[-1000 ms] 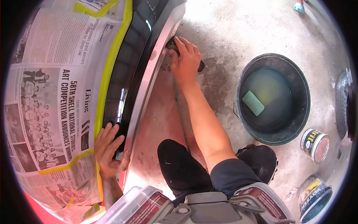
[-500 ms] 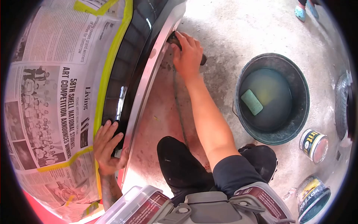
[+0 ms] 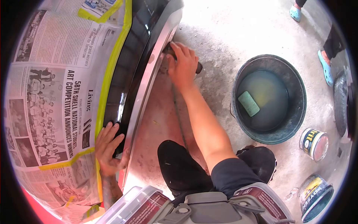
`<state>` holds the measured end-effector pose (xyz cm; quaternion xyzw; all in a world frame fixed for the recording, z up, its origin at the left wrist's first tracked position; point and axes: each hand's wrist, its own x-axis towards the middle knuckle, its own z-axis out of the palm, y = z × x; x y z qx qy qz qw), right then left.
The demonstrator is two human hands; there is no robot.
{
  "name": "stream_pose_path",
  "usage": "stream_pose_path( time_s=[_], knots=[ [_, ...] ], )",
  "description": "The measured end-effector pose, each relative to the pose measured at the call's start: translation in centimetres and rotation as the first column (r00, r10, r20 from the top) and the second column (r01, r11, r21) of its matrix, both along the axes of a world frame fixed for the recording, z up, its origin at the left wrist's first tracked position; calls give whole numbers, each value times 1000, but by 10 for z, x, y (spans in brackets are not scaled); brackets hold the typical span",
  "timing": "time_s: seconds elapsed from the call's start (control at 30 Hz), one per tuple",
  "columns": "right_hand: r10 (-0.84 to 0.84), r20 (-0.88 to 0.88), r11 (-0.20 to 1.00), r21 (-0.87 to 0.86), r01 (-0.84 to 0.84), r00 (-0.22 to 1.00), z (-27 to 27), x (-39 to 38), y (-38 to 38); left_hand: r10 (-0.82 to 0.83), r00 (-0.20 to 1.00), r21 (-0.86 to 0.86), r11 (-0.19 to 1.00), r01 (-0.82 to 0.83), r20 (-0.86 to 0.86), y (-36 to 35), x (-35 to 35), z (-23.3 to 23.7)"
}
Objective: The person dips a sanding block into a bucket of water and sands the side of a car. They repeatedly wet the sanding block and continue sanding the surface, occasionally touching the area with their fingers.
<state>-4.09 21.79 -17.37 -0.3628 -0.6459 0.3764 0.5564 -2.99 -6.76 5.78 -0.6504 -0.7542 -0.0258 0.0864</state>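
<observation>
Clamping dark pad (image 3: 169, 49) on pale smooth ledge (image 3: 149, 71), right hand (image 3: 182, 67); left hand (image 3: 109, 152) spread over glossy trim (image 3: 125, 76).

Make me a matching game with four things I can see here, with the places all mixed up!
1. Green block
2. Newspaper
3. Left hand
4. Right hand

A. Holding a dark thing at the pale strip
B. Edged with yellow tape
C. Fingers spread over the lower end of the black panel
D. In the cloudy water inside the bucket

Right pairs: 1-D, 2-B, 3-C, 4-A
</observation>
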Motion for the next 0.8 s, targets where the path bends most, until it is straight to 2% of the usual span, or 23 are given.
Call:
stream_pose_path(
  time_s=[0.07,0.17,0.3,0.5,0.53,0.67,0.8],
  knots=[
    [4,13,999,-46,-3,1000,2,-5,17,3,1000,2,1000,-3,0,0,1,0],
    [-23,39,999,-24,24,999,-1,-5,14,2,1000,-5,1000,-2,8,-2,1,1],
    [-52,-11,998,19,52,999,-1,-2,-3,-10,1000,-38,999,11,1,-3,-1,2],
    [-14,174,989,-139,39,985,0,7,43,-15,1000,-1,1000,15,23,-3,-3,-1],
    [72,284,987,-156,-27,956,-6,11,40,-14,1000,6,1000,14,23,-1,-3,0],
    [270,449,963,-118,-243,852,-13,10,18,2,1000,19,1000,-3,29,1,1,1],
    [280,513,955,-65,-289,811,-4,15,8,-15,999,41,999,13,48,0,-1,-1]
  ],
)
